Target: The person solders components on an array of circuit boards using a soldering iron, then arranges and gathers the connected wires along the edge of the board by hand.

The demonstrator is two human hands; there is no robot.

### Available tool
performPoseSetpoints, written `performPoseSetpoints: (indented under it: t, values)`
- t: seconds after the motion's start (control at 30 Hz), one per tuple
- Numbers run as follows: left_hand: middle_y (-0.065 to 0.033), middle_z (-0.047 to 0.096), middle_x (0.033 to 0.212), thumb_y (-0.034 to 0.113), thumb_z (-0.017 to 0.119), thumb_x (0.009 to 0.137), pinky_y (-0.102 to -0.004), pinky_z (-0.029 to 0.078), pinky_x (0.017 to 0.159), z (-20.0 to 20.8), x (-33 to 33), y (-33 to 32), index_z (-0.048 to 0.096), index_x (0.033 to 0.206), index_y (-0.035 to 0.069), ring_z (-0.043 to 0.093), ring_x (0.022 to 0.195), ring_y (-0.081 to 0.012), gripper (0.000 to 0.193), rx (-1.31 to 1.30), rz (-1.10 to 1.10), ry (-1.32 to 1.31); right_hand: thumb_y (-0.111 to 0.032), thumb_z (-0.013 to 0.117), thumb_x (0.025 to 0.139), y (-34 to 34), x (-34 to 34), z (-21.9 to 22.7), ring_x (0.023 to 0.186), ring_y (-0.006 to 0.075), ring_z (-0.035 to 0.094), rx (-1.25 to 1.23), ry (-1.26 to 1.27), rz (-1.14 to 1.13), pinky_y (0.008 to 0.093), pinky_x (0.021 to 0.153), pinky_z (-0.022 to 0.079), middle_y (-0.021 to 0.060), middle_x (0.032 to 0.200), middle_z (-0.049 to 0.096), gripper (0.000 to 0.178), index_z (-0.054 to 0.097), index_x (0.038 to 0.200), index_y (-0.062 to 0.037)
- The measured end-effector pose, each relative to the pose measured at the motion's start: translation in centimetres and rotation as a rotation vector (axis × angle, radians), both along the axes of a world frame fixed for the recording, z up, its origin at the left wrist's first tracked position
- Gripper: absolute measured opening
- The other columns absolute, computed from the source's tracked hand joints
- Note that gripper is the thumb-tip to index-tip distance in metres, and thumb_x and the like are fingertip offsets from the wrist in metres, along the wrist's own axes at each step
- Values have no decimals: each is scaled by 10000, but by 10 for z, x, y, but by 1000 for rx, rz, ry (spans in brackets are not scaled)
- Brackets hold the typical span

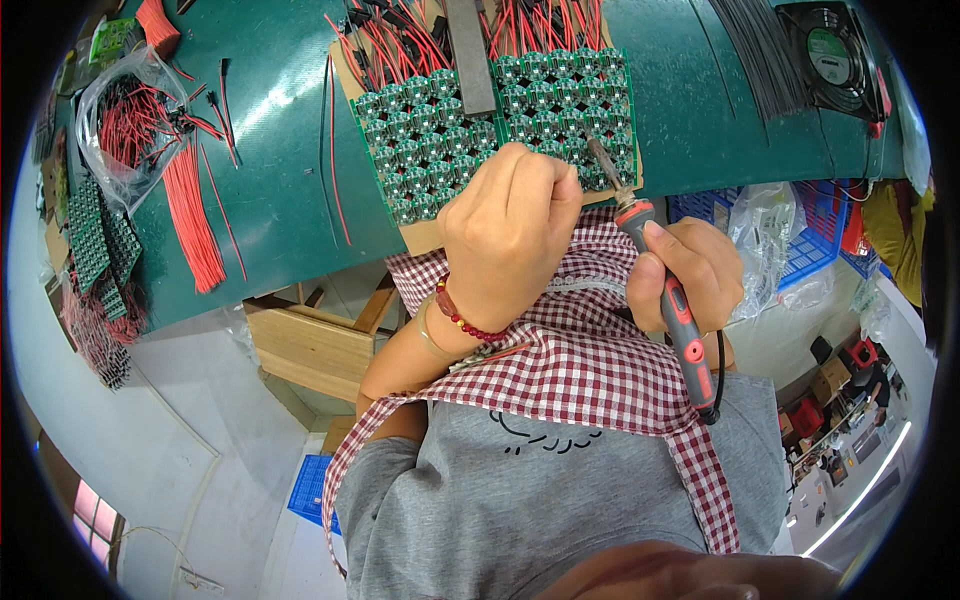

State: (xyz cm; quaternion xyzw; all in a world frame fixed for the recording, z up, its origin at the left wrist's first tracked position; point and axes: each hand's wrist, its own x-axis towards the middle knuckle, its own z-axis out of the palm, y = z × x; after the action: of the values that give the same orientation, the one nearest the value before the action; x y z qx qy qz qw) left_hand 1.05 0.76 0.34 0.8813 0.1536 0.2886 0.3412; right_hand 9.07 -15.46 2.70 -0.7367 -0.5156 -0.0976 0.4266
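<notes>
My right hand (690, 272) is wrapped around a grey and red soldering iron (684, 325). The iron's metal tip points up and left, over the right-hand panel of green circuit boards (570, 100). Just left of it, my left hand (512, 225) is closed in a pinch at the near edge of the boards, and whatever its fingers hold is hidden. A second green circuit board panel (410, 130) lies alongside on a cardboard sheet (424, 238). Red and black wires (535, 25) with dark connectors fan out behind both panels. A grey metal bar (469, 60) rests across them between the panels.
On the green table (280, 190), a plastic bag of red wires (130, 135) and a red wire bundle (193, 220) lie left, beside more circuit boards (88, 235). Black wires (755, 55) and a black fan (835, 60) are far right. A blue crate (815, 250) stands below.
</notes>
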Motion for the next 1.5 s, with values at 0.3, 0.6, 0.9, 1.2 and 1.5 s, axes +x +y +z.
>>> performPoseSetpoints:
  t: [0.3,0.6,0.9,1.2,1.5]
  values:
    - [-75,518,685,-22,715,701,-358,452,477,1,-1,0,534,758,56,563,570,-249,206,28,-14,47,-12,656,729,2,3,-2,477,212,577,45,24,-25,303,424,454,93,605,580,200,651,917,55]
    - [-81,514,693,-24,717,706,-361,456,498,8,-2,1,547,774,52,566,588,-257,198,12,2,63,-37,649,752,-3,2,5,477,221,583,26,49,-47,317,444,473,102,598,587,197,651,929,51]
    - [-109,528,831,-53,701,741,-358,476,541,1,8,5,587,849,11,589,637,-258,169,7,31,-84,-43,641,756,5,15,11,471,225,592,70,49,-105,306,443,471,117,593,602,169,658,895,50]
    - [-115,527,821,-51,694,747,-364,491,551,-1,8,5,585,857,6,599,650,-272,166,-22,5,-51,-21,645,719,16,21,4,462,217,593,90,68,-97,301,442,471,118,601,619,151,663,855,40]
    - [-92,562,799,-96,692,747,-295,494,541,-1,8,5,617,845,-5,604,640,-195,153,-24,19,-38,-2,639,710,17,21,5,460,219,590,97,88,-85,303,443,469,114,597,611,162,662,865,44]
